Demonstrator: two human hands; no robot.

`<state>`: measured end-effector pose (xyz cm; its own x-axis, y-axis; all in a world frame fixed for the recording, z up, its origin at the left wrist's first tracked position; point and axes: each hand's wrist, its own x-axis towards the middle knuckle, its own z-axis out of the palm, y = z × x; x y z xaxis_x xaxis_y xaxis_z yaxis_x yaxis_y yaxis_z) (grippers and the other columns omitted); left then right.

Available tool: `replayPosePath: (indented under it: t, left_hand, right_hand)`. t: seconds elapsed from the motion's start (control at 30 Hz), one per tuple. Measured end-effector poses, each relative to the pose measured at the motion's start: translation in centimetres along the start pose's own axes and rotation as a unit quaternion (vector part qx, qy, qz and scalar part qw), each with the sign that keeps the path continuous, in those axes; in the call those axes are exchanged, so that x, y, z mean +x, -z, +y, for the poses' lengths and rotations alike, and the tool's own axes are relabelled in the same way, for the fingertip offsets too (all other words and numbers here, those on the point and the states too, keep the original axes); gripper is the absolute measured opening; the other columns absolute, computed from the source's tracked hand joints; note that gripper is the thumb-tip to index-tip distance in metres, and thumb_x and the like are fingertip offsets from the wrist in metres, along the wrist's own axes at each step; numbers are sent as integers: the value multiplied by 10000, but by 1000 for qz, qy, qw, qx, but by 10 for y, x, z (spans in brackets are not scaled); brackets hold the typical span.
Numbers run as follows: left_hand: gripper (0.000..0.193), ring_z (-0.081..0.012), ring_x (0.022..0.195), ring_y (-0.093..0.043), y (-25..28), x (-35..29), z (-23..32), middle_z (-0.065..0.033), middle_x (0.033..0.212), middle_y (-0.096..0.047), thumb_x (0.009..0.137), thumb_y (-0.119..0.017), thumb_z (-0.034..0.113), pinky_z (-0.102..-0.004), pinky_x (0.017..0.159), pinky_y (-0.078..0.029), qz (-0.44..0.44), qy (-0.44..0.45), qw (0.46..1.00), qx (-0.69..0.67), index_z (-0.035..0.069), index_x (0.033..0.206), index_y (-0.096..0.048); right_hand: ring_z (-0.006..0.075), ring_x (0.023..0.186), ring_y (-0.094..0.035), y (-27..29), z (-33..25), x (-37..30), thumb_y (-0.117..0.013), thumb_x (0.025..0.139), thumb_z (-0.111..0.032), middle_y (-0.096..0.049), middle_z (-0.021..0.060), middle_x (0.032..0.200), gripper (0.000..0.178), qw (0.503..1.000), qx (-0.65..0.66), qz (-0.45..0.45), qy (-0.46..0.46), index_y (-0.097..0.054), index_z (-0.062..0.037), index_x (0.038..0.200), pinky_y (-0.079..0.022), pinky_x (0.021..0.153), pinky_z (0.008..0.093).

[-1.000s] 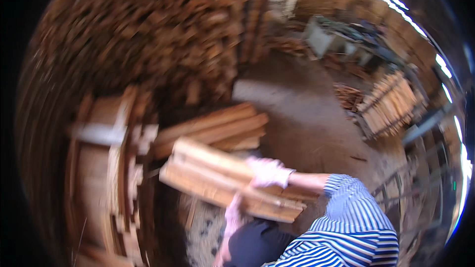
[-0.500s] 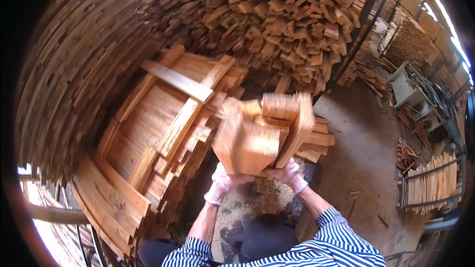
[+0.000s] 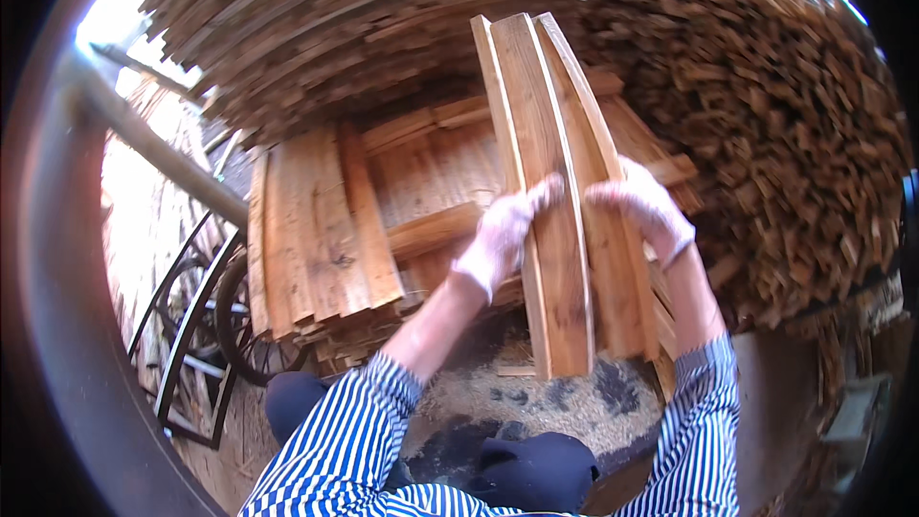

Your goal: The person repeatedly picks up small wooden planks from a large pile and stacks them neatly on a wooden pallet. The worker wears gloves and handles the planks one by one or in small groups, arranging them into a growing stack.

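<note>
Both my hands wear pale knitted work gloves and grip a bundle of long wooden boards, held up in front of me. The boards stand almost lengthwise away from me, side by side, with lighter edges showing. My left hand clasps the bundle's left edge, its thumb across the top face. On the right edge, my right hand is closed with its thumb over the top; its other fingers are mostly hidden. Behind and below the bundle lies a stack of planks, laid in a layer with a lower middle part.
A high wall of stacked timber rises at the back, and a heap of short wood pieces fills the right. At left stand a thick metal pipe and a spoked wheel. Sawdust covers the ground near my knees.
My view has swung left toward the plank stack. The wood in my hands, seen end-on and blurred before, now shows its long faces, and both hands grip its sides.
</note>
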<state>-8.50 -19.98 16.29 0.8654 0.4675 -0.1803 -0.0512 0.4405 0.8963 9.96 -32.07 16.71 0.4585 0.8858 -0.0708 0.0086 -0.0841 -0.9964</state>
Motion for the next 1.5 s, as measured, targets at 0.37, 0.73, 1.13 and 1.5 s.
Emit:
replayPosePath:
  t: [0.37, 0.73, 1.13, 1.5]
  left_hand:
    - [764, -342, 1477, -353, 150, 128, 20, -229, 1558, -426, 952, -668, 505, -522, 1189, -303, 202, 87, 960, 171, 48, 1516, -428]
    - [812, -259, 628, -713, 324, -84, 101, -172, 978, -721, 915, -535, 727, -413, 525, -631, 268, 45, 962, 5, 60, 1377, -505]
    - [829, -299, 1080, -665, 341, -79, 68, -157, 1218, -664, 920, -509, 748, -426, 948, -561, 218, -15, 949, -225, 74, 1402, -503]
    - [711, -357, 1053, -657, 462, -125, 104, -245, 1181, -687, 913, -695, 524, -405, 918, -508, 509, -210, 588, 593, 1, 1379, -569]
  right_hand:
    - [398, 1381, -488, -33, 54, 166, -718, 876, -523, -492, 245, 1504, 946, 913, -388, 106, -63, -267, -116, 1601, -388, 1135, 451]
    - [340, 1151, -665, -225, -35, 105, -704, 816, -384, -646, 232, 1313, 787, 949, -302, -83, 40, -442, -167, 1525, -515, 1012, 422]
    - [272, 1147, -648, -369, 19, 168, -462, 1038, -504, -507, 198, 1487, 573, 828, -549, -111, -10, -372, -233, 1535, -559, 879, 404]
    - [294, 905, -727, -272, 21, 157, -563, 979, -500, -579, 221, 1422, 663, 951, -303, -41, -41, -415, -212, 1558, -581, 864, 407]
